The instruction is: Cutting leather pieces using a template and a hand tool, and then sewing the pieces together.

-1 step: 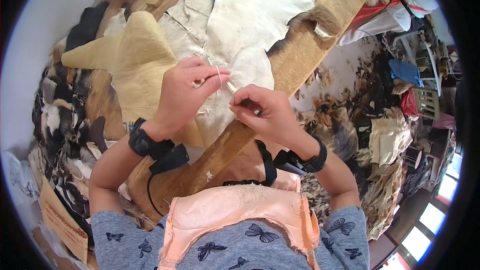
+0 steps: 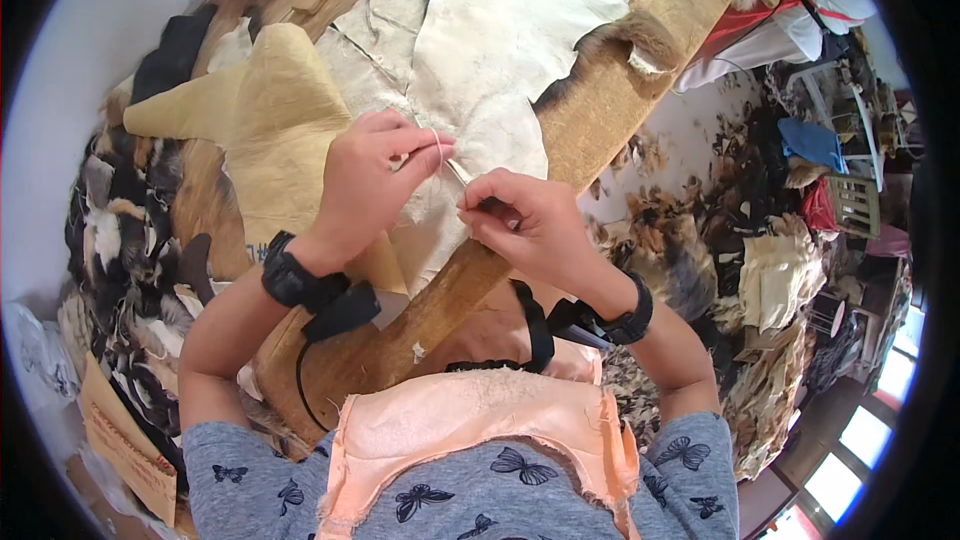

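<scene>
My left hand is closed in a pinch, with a fine white thread looped across its fingertips. A thin, pale, straight piece runs from there toward my right hand; I cannot tell whether it is a needle or more thread. The right thumb and forefinger are pinched at its lower end, just right of the left fingertips. Both hands are over a large cream-coloured hide, spread flesh side up, with a dark furry edge. Beneath it lies a worn wooden board.
A stiff yellowish pattern sheet lies left of the hide. Fur scraps are heaped along the left, and more furs cover the floor at right. A cardboard piece stands lower left. Black devices sit on my wrists.
My left hand has shifted very slightly, with its wrist a little to the right. The right hand stays almost where it was.
</scene>
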A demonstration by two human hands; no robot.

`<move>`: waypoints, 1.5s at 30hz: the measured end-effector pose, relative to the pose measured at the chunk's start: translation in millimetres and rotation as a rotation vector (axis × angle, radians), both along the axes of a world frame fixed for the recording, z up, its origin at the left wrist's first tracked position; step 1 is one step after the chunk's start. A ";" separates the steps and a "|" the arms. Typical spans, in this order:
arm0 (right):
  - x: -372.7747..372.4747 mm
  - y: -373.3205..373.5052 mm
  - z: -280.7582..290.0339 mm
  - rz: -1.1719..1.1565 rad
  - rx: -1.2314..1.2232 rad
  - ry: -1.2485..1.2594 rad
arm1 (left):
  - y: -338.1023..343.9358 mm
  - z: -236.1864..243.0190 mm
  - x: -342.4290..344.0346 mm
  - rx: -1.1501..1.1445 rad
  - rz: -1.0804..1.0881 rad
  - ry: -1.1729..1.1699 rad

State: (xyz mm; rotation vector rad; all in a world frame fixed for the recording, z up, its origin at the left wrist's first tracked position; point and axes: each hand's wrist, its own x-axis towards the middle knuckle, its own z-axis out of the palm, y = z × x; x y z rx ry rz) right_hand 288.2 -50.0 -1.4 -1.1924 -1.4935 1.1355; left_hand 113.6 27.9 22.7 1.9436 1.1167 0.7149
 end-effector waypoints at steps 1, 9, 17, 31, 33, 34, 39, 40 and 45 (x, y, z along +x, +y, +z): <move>-0.6 -0.1 -2.4 -0.006 0.007 -0.025 | 5.1 -10.5 0.8 0.141 0.000 0.064; 10.0 0.3 -2.9 -0.027 0.005 -0.131 | 7.2 -30.3 0.3 0.521 -0.130 0.304; 10.5 1.9 -3.7 -0.030 0.068 -0.184 | 1.6 -30.4 6.5 0.486 -0.161 0.263; 48.5 -7.1 73.3 0.370 -0.055 0.100 | 5.1 -32.4 2.6 0.142 -0.126 0.205; 49.3 -5.7 81.1 0.591 -0.039 0.349 | 5.2 -31.9 1.7 0.138 -0.112 0.201; 45.6 -2.1 80.5 0.537 0.006 0.222 | 6.4 -31.5 1.3 0.110 -0.110 0.194; 14.4 23.7 50.5 0.368 0.077 0.025 | 0.1 -6.4 -0.6 0.053 -0.100 0.130; 10.7 31.6 33.8 0.180 -0.088 0.173 | -3.8 -5.8 -1.7 0.144 -0.312 0.039; 5.5 10.8 3.7 0.002 -0.108 -0.204 | -9.6 14.5 -7.1 -0.152 0.005 0.111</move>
